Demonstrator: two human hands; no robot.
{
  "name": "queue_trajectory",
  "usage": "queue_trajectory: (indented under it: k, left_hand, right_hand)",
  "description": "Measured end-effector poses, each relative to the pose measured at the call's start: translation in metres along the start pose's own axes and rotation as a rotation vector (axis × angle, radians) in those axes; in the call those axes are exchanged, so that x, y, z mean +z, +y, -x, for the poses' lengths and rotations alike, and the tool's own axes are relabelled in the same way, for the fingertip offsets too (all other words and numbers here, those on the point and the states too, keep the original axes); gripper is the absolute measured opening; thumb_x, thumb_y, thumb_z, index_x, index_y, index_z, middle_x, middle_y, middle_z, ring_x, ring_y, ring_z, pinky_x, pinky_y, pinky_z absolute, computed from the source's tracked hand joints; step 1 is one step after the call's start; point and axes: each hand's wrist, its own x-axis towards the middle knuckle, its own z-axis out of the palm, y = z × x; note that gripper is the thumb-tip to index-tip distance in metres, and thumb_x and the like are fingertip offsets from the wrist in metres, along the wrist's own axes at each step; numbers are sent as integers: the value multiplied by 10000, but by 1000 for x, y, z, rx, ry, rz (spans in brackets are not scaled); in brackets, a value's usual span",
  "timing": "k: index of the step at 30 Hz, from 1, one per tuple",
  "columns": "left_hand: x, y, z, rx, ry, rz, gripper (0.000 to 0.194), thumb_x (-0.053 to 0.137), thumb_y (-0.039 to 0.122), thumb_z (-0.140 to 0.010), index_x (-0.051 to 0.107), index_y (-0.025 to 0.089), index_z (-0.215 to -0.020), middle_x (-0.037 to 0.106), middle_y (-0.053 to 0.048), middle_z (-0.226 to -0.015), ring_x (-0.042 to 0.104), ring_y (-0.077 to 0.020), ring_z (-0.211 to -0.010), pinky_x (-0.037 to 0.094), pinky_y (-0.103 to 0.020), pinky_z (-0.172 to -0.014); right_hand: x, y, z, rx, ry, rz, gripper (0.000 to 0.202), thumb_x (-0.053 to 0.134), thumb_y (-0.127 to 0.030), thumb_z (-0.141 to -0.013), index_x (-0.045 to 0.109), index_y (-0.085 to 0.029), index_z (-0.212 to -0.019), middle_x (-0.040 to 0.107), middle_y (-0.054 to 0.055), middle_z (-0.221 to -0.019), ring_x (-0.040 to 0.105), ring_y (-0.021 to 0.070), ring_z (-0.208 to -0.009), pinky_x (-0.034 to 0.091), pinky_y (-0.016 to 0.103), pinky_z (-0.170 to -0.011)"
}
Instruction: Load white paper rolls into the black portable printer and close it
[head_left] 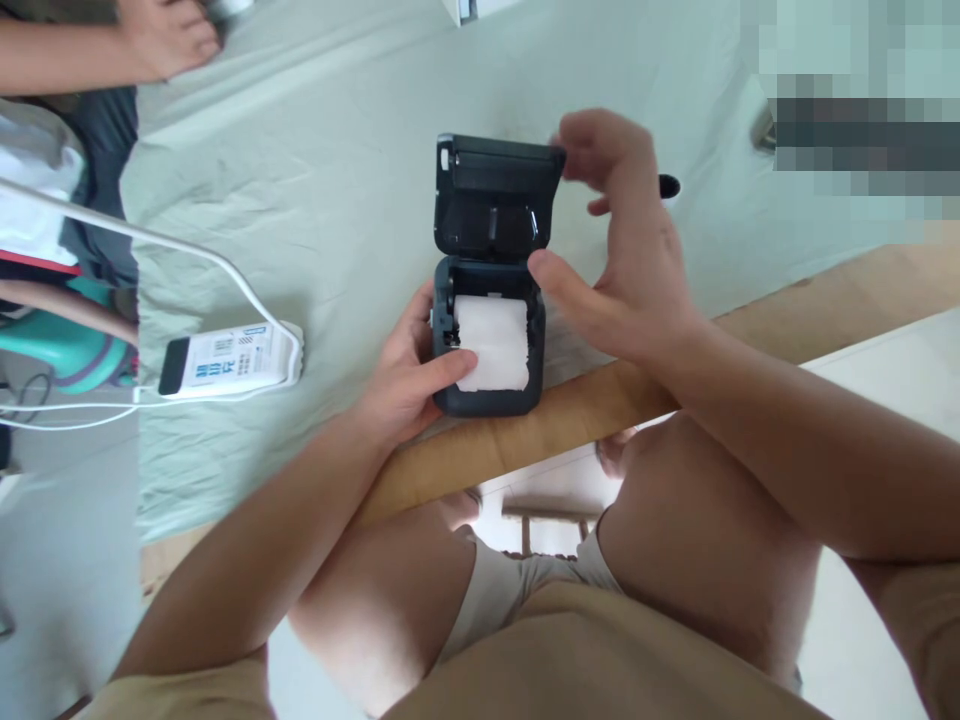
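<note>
By the near edge of the cloth-covered table (pixel 360 230), I see a black case (pixel 487 404), its lid (pixel 491 180) raised. The right hand (pixel 641 240) bends its fingers at the lid's far right corner, thumb spread apart. The left hand (pixel 405 375) clamps the case's left side, thumb over the paper roll (pixel 496 345).

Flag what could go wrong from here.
The left hand has its thumb over the paper roll; pressing could skew it. The right hand has its thumb near the hinge of the open lid; closing might pinch it. The black case sits close to the wooden table edge; a loose hold might drop it.
</note>
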Motion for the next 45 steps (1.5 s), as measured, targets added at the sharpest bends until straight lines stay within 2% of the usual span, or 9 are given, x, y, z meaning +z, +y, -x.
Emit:
queue_trajectory:
  k: [4, 9, 14, 20, 27, 29, 34, 40, 45]
  left_hand:
    - [3, 1, 3, 7, 60, 2, 647, 963, 222, -733, 648, 252, -1297, 840, -30, -1098, 843, -266, -1012, 670, -306, -804]
    - [5, 1, 6, -5, 71, 26, 662, 1004, 249, -705, 675, 261, -1279, 835, -26, -1100, 841, -284, -1050, 670, -323, -833]
    - [10, 4, 9, -37, 71, 58, 623, 998, 447, -761, 700, 228, -1262, 845, -92, -1172, 778, -394, -1308, 677, -411, -1006]
    - [8, 1, 8, -22, 36, 29, 571, 962, 469, -798, 724, 227, -1257, 849, -94, -1186, 816, -376, -1212, 665, -316, -740]
    - [1, -4, 4, -7, 47, 21, 472, 889, 429, -869, 733, 217, -1261, 862, -96, -1098, 842, -335, -1103, 598, -270, -623]
    - [3, -4, 3, -11, 34, 39, 448, 893, 410, -865, 738, 218, -1238, 862, -86, -1067, 842, -339, -1128, 633, -285, -673]
    - [11, 0, -2, -80, 108, 126, 433, 759, 567, -959, 739, 190, -1171, 859, -110, -1149, 781, -389, -1326, 673, -485, -1073]
    - [9, 1, -5, -130, 153, 145, 328, 695, 543, -1035, 746, 220, -1062, 864, -64, -1094, 785, -340, -1323, 666, -476, -1098]
    - [11, 1, -3, -77, 198, 136, 325, 719, 541, -1025, 724, 219, -976, 853, -63, -1018, 793, -339, -1289, 680, -448, -1068]
  right_hand:
    - [2, 2, 7, 35, -95, -144, 434, 532, -519, -1085, 475, -346, -1479, 704, 92, -1396, 731, 319, -1324, 602, 534, -1116]
    - [9, 1, 10, 68, -271, -188, 427, 587, -450, -1039, 536, -277, -1426, 693, 129, -1475, 696, 304, -1352, 592, 515, -1139]
    - [21, 12, 13, 160, -460, -328, 562, 650, -510, -1037, 479, -298, -1528, 741, 66, -1342, 743, 236, -1101, 642, 394, -925]
    - [23, 22, 14, 87, -441, -350, 575, 708, -504, -1014, 486, -308, -1507, 749, 41, -1281, 749, 219, -1024, 647, 367, -857]
    - [23, 21, 10, 152, -494, -374, 591, 703, -437, -971, 487, -299, -1503, 746, 53, -1264, 742, 226, -1013, 651, 368, -801]
    - [23, 20, 11, 153, -491, -354, 591, 699, -443, -977, 486, -301, -1510, 751, 54, -1254, 739, 228, -1007, 650, 375, -815]
    - [22, 17, 14, 133, -409, -220, 534, 675, -467, -1010, 521, -320, -1500, 713, 87, -1386, 717, 266, -1153, 639, 434, -954]
    - [15, 16, 12, 118, -235, -49, 370, 620, -451, -1052, 581, -318, -1395, 691, 82, -1293, 692, 261, -1150, 613, 457, -1018]
    - [11, 15, 9, 18, -335, -46, 464, 744, -489, -942, 600, -310, -1345, 690, 76, -1255, 664, 274, -1127, 621, 490, -1031]
